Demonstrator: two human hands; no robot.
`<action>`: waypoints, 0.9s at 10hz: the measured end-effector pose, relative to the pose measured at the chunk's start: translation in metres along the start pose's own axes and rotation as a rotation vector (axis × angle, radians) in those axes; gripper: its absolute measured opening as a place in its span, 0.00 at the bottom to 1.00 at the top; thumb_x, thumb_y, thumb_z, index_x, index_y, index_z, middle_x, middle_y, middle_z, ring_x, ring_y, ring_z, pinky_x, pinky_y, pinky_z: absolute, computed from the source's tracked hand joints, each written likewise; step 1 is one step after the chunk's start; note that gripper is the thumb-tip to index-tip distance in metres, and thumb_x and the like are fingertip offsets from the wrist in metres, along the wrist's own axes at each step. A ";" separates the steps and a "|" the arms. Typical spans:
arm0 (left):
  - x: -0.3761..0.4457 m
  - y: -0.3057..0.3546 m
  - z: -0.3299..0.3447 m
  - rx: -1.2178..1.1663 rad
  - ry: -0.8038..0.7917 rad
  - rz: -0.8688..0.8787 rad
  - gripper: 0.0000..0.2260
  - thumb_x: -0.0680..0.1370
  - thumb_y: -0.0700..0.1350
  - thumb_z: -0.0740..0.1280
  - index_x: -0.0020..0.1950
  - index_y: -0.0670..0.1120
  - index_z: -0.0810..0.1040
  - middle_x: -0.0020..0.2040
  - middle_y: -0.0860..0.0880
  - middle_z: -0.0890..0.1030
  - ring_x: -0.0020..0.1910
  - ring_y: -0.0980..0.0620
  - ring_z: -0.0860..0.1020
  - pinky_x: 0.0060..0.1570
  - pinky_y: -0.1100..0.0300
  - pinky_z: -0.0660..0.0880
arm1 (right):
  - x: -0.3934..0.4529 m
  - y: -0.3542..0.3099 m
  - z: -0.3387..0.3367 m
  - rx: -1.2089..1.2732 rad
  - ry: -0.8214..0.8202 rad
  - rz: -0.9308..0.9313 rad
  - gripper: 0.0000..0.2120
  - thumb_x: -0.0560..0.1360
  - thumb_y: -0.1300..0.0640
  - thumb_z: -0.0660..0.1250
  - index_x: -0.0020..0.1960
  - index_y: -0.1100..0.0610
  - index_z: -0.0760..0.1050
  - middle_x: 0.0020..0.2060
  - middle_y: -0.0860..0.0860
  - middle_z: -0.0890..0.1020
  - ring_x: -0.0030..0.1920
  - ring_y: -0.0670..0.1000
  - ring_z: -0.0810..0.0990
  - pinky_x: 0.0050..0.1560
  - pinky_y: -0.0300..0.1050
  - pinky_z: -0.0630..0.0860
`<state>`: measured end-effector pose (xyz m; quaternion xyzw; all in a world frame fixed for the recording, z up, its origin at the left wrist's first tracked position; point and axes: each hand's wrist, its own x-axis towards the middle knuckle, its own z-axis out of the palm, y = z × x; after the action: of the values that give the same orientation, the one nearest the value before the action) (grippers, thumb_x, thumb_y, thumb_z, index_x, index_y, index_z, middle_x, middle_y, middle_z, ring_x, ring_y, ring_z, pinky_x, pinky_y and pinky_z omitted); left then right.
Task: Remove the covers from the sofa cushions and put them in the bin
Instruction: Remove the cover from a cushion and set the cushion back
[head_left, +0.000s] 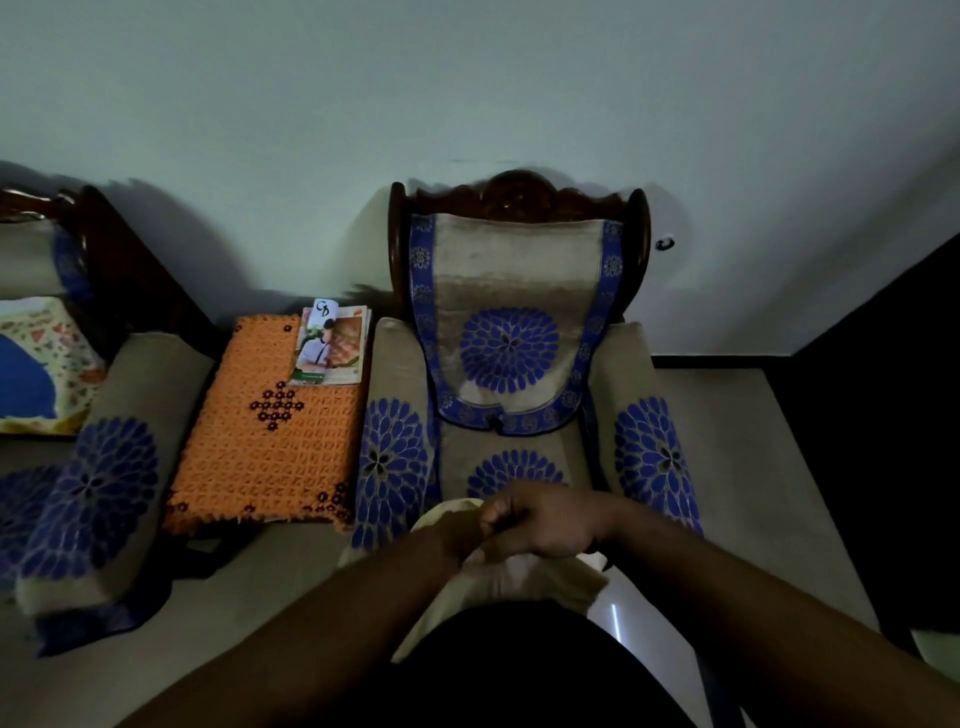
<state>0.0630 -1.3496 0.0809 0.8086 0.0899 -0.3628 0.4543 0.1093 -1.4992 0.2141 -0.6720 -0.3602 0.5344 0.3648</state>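
Both forearms enter from the bottom of the frame and meet at lower centre, in front of the armchair (511, 364). The right hand (545, 522) lies uppermost, its fingers curled into a grip on the beige cushion cover (519, 582). The left hand (457, 535) sits just beneath and to the left, largely hidden by the right hand and by the fabric; whether its grip is apart or together cannot be determined.

The cushion cover hangs bunched below the hands, above the person's dark-clothed lap.

The armchair carries beige upholstery with blue floral medallions on backrest, seat and both arms. To its left stands a small side table (265, 426) under an orange crocheted cloth, with a stack of magazines (330, 345) on its far corner. A second sofa arm (98, 483) occupies the lower left.
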 end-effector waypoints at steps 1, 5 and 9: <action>0.007 -0.001 -0.017 0.126 0.018 0.119 0.15 0.84 0.45 0.60 0.67 0.41 0.77 0.62 0.41 0.79 0.49 0.53 0.77 0.53 0.63 0.75 | -0.007 0.017 -0.015 0.079 0.196 0.034 0.12 0.77 0.56 0.70 0.36 0.58 0.75 0.33 0.54 0.71 0.35 0.49 0.70 0.41 0.45 0.69; -0.035 0.009 -0.020 -0.293 0.048 0.277 0.18 0.81 0.62 0.59 0.70 0.62 0.72 0.69 0.59 0.73 0.69 0.57 0.72 0.70 0.55 0.68 | -0.008 0.043 -0.025 0.007 0.491 -0.015 0.13 0.78 0.57 0.71 0.38 0.61 0.77 0.32 0.51 0.76 0.34 0.45 0.74 0.40 0.41 0.72; -0.031 0.006 -0.044 0.020 0.247 0.366 0.16 0.80 0.59 0.63 0.46 0.48 0.81 0.39 0.46 0.80 0.38 0.46 0.79 0.37 0.54 0.71 | -0.009 0.048 -0.046 -0.649 0.742 0.226 0.23 0.76 0.32 0.64 0.33 0.49 0.69 0.29 0.49 0.74 0.31 0.48 0.75 0.33 0.49 0.72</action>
<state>0.0655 -1.3121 0.1197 0.8542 -0.0068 -0.1732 0.4902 0.1574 -1.5343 0.1836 -0.9302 -0.2789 0.1564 0.1802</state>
